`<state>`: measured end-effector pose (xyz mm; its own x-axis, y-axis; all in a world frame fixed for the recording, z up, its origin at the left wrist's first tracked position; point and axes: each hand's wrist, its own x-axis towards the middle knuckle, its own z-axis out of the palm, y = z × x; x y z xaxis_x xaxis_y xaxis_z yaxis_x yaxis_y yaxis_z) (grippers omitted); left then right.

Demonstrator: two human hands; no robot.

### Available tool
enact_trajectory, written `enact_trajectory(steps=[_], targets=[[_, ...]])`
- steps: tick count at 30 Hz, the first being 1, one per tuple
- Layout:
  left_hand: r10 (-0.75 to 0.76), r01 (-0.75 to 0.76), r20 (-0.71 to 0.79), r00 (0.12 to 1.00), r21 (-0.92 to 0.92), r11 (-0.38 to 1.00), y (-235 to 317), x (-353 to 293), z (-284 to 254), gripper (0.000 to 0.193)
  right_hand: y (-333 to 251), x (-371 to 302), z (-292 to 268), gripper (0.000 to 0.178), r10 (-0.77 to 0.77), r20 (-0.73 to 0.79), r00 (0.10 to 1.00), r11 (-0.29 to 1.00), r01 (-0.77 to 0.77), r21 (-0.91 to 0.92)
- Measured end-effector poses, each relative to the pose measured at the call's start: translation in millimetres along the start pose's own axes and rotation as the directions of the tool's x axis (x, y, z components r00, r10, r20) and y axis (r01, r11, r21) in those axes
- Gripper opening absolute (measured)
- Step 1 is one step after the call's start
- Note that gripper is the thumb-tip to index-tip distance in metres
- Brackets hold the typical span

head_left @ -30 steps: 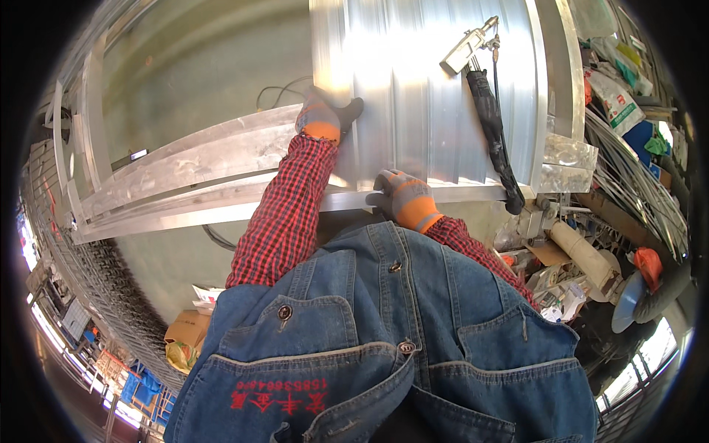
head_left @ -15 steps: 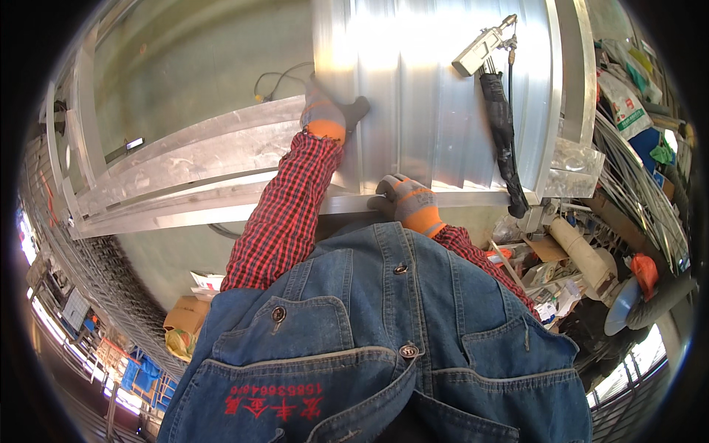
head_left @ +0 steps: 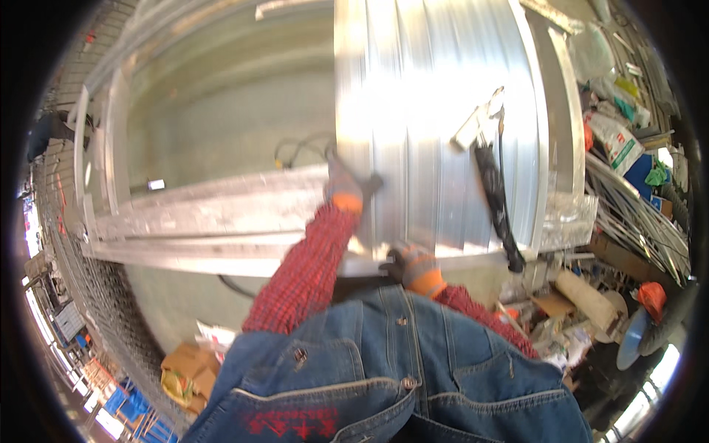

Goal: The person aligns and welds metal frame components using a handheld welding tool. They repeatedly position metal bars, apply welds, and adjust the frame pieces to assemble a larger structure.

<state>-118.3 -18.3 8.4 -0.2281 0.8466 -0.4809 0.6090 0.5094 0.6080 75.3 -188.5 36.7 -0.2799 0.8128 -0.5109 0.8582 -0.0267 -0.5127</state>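
Observation:
A shiny ribbed metal sheet [head_left: 421, 140] lies across a pale metal frame [head_left: 177, 255]. My left hand [head_left: 346, 186], in a grey and orange work glove, rests at the sheet's left edge. Its thumb is stretched out over the sheet and its fingers point away along the edge, so the hand is open. Nearer to me, my right hand [head_left: 416, 269], gloved alike, has its fingers curled at the sheet's near edge and seems closed on it; the fingertips are partly hidden. Motion smears both hands a little.
On the sheet's right side lies a tool with a light metal head [head_left: 473, 129] and a black-wrapped hose [head_left: 493, 196]. A dark cable [head_left: 295, 151] loops left of the sheet. Metal strips [head_left: 628, 214] and bags lie at right, a cardboard box [head_left: 190, 371] at lower left.
The whole view has tilted, so the sheet, frame and hands appear lower. Both hands stay in about the same places on the sheet.

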Motion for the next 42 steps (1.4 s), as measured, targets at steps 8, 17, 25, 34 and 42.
enact_trajectory(steps=[8,17,25,34,42], targets=[[-0.039,0.039,0.023,0.999,-0.009,0.999,-7.0,4.0,5.6,0.094,-8.2,-4.4,-13.5,0.037,0.053,0.069,0.996,0.994,-0.060,0.096],[0.025,-0.025,-0.003,1.000,-0.038,0.999,-8.3,0.7,5.1,0.089,-11.8,-1.5,-15.7,0.042,0.096,0.103,0.990,0.993,-0.102,0.055],[0.051,-0.049,0.022,0.998,-0.074,0.996,-16.2,13.7,8.7,0.105,-4.9,-1.4,-7.2,0.045,0.075,0.081,0.994,0.993,-0.082,0.085],[-0.075,0.072,-0.064,0.995,-0.049,0.996,5.1,40.9,19.8,0.137,-4.5,-2.7,-7.3,0.046,0.075,0.090,0.993,0.995,-0.080,0.058],[0.000,-0.005,-0.046,0.999,-0.109,0.994,-8.2,54.3,23.9,0.112,-4.7,-0.1,-12.0,0.051,0.089,0.146,0.985,0.993,-0.099,0.065]])
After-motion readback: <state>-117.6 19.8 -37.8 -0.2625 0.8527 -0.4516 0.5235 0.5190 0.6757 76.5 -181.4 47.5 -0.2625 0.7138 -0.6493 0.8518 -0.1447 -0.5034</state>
